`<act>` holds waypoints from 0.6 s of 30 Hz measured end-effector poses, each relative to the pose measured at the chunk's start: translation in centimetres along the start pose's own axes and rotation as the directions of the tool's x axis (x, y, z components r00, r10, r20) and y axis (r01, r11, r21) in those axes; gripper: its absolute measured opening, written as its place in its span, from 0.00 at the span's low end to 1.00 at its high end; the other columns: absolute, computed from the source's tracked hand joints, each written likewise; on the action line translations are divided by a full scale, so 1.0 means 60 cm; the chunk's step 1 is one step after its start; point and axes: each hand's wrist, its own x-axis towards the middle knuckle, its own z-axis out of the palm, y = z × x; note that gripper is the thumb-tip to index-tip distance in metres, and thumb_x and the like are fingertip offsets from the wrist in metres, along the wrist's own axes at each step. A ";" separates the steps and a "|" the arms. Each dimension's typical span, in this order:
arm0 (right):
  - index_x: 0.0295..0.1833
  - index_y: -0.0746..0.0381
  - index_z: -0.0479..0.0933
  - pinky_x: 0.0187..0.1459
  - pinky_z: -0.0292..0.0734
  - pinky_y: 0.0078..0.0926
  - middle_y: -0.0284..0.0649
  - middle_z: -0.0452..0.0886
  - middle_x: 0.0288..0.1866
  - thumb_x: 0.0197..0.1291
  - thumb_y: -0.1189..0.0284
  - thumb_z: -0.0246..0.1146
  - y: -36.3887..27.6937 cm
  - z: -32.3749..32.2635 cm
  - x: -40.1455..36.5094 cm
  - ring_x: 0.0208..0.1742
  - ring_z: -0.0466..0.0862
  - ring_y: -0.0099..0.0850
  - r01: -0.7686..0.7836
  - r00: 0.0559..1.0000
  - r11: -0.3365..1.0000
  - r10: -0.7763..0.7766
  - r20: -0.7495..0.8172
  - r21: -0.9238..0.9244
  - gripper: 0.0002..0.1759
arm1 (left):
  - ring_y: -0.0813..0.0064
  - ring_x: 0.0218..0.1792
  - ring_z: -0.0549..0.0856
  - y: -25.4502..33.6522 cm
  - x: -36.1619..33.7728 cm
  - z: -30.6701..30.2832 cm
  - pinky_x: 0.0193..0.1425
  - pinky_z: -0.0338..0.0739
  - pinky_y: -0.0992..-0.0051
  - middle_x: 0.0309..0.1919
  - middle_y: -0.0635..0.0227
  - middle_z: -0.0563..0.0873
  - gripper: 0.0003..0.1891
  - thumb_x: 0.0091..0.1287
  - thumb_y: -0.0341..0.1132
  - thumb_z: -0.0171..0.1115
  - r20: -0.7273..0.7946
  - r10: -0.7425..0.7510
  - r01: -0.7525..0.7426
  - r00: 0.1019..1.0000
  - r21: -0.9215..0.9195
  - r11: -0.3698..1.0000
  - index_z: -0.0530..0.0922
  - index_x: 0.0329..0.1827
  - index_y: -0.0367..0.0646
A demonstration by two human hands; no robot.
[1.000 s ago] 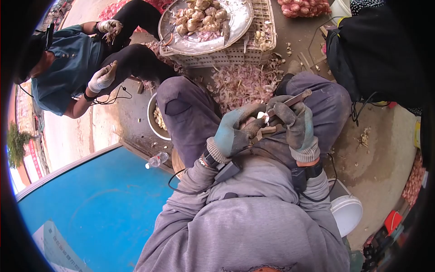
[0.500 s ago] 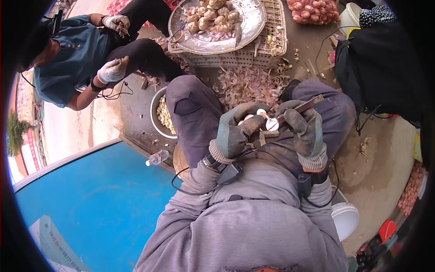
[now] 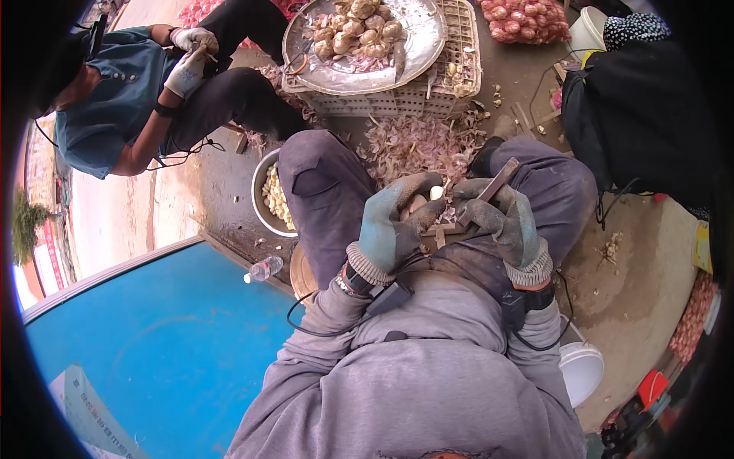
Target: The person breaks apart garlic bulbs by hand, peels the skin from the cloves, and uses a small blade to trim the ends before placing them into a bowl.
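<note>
My left hand point(image 3: 388, 223), in a grey-and-teal work glove, is closed around garlic cloves. A pale peeled clove point(image 3: 436, 193) shows at its fingertips, and pinkish cloves point(image 3: 417, 203) sit inside the curled fingers. My right hand point(image 3: 506, 222), gloved the same way, grips a narrow brown knife point(image 3: 498, 180). One end sticks up past the fingers, while the other points down toward the left hand. Between the hands, over my lap, is a small wooden piece point(image 3: 442, 231) with bits of skin about it.
Ahead, a round metal tray point(image 3: 417, 57) of garlic bulbs point(image 3: 359, 30) rests on a plastic crate point(image 3: 466, 53). Garlic skins point(image 3: 417, 145) cover the ground before me. A bowl point(image 3: 258, 191) of peeled cloves stands left, near a plastic bottle point(image 3: 264, 269). A gloved co-worker point(image 3: 115, 115) sits left.
The knife has tilted more upright, and my right hand has shifted slightly left. A white, cut-looking clove between my hands is no longer visible there. The co-worker's hands have come together.
</note>
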 end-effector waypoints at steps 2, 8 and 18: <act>0.62 0.72 0.78 0.40 0.82 0.21 0.38 0.87 0.40 0.69 0.65 0.70 0.016 0.023 0.014 0.38 0.85 0.22 0.042 0.999 0.999 -0.042 -0.007 -0.015 0.25 | 0.76 0.45 0.87 0.008 -0.001 0.000 0.51 0.81 0.75 0.47 0.62 0.90 0.16 0.66 0.27 0.71 0.020 -0.001 0.001 1.000 -0.005 1.000 0.84 0.56 0.35; 0.54 0.70 0.83 0.47 0.82 0.24 0.37 0.87 0.46 0.70 0.70 0.69 0.029 0.008 0.025 0.45 0.83 0.22 0.125 0.990 0.889 -0.085 0.110 -0.441 0.15 | 0.83 0.38 0.83 0.007 -0.006 0.002 0.45 0.78 0.80 0.41 0.68 0.87 0.17 0.66 0.27 0.71 0.030 0.031 -0.026 0.999 -0.141 0.990 0.84 0.57 0.34; 0.51 0.69 0.81 0.41 0.80 0.21 0.35 0.84 0.37 0.65 0.61 0.73 0.011 0.008 0.014 0.38 0.82 0.23 -0.057 0.990 0.998 0.057 0.128 -0.005 0.22 | 0.86 0.29 0.79 0.043 -0.007 -0.080 0.32 0.71 0.82 0.33 0.71 0.87 0.17 0.73 0.36 0.68 0.009 -0.278 0.256 0.961 -0.416 0.872 0.84 0.60 0.38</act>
